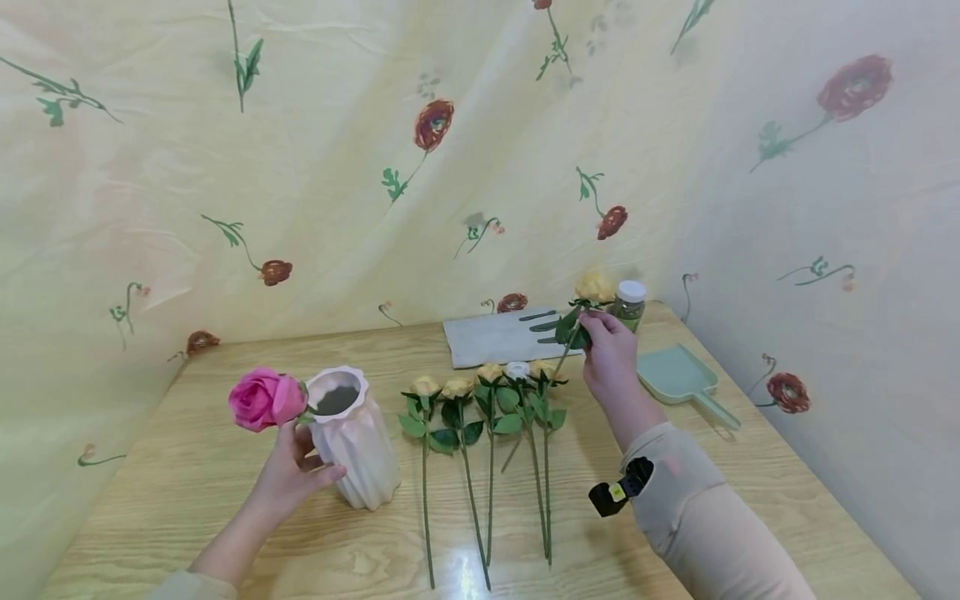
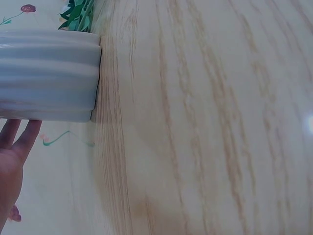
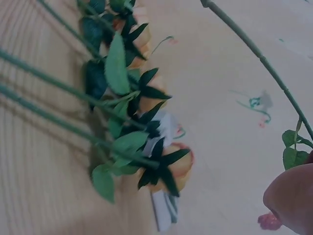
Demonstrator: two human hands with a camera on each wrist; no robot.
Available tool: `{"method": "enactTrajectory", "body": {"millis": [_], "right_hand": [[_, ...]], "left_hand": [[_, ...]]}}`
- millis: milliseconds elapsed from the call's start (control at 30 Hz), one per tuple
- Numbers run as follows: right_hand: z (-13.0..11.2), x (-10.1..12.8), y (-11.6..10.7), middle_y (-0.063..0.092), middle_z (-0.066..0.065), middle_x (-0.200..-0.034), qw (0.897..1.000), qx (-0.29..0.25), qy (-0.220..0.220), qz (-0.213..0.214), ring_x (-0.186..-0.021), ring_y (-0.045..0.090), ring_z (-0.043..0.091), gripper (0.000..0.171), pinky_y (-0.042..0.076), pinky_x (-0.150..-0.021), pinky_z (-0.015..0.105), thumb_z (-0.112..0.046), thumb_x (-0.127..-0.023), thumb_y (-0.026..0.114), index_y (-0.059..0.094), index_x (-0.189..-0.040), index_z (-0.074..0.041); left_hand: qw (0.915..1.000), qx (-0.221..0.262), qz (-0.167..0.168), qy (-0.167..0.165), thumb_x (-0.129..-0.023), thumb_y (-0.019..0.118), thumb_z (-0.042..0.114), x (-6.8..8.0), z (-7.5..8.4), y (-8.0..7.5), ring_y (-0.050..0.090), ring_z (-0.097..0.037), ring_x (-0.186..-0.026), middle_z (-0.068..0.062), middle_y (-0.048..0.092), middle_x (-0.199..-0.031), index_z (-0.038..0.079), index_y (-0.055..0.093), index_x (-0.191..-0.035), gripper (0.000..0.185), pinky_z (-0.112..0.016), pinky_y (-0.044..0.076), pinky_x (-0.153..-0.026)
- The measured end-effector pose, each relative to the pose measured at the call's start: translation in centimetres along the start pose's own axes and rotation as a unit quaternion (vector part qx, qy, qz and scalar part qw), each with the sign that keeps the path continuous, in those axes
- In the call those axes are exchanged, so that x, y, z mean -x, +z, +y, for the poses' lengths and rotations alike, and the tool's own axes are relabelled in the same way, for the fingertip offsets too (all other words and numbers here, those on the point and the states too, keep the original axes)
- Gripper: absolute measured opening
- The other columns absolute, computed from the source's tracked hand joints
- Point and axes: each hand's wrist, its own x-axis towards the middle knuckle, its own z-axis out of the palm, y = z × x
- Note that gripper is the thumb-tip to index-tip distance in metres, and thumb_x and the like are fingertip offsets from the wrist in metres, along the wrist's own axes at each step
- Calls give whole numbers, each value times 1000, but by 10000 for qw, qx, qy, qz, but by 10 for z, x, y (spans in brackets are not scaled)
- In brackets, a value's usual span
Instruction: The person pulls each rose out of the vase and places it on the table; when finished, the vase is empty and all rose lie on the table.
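My left hand point(image 1: 288, 471) holds the side of a white fluted vase point(image 1: 363, 454), thumb across its front. In the left wrist view, fingertips point(image 2: 32, 128) touch the vase wall, and the vase stands upright on the table. A pink rose point(image 1: 266, 400) leans out past the left of the rim, just above that hand. My right hand point(image 1: 609, 350) pinches the green stem of a yellow rose point(image 1: 595, 287) close under its bloom, raised above the table. In the right wrist view its bare lower stem point(image 3: 264, 61) slants past the thumb.
Several yellow roses point(image 1: 457, 388) and a white one point(image 1: 517, 371) lie in a row, stems toward me. Behind them is a white cloth point(image 1: 480, 340) with dark cutlery-like shapes. A white-lidded jar point(image 1: 631, 293) and a green dustpan point(image 1: 677, 373) stand at the right.
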Motion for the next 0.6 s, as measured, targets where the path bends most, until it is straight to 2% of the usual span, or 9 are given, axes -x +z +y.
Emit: {"method": "enactTrajectory", "body": {"millis": [200,300,467,600], "right_hand": [[11,-3,-17,58,9,-82,9997,221,31,141,-79,58,16,17,48,-64,18,7,-78,54,61,-67,-3],[15,-3,-25,57,9,-84,9993,364,61,83,-83,57,17,17,48,-67,18,7,-79,54,60,-67,-3],[22,-3,-41,54,9,-89,9958,909,94,-51,-84,57,16,10,47,-69,18,5,-80,54,60,-74,-1],[30,-3,-55,53,9,-94,9887,1483,211,-62,-85,56,14,6,47,-68,17,1,-81,55,57,-85,4]], "left_hand": [[10000,-5,-20,-74,-64,67,-12,0,-1,0,54,-10,-86,-6,53,-97,8,19,-129,83,-25,48,-70],[10000,-22,-8,-76,-64,68,-11,0,-1,0,54,-10,-86,-5,53,-96,8,19,-129,84,-25,48,-69],[10000,-9,4,-16,-63,67,-12,0,-1,-1,54,-10,-86,-3,53,-97,6,18,-130,85,-25,48,-69],[10000,-7,-12,4,-63,67,-13,-1,-2,-1,54,-10,-86,-2,53,-97,6,19,-129,85,-25,48,-69]]}}
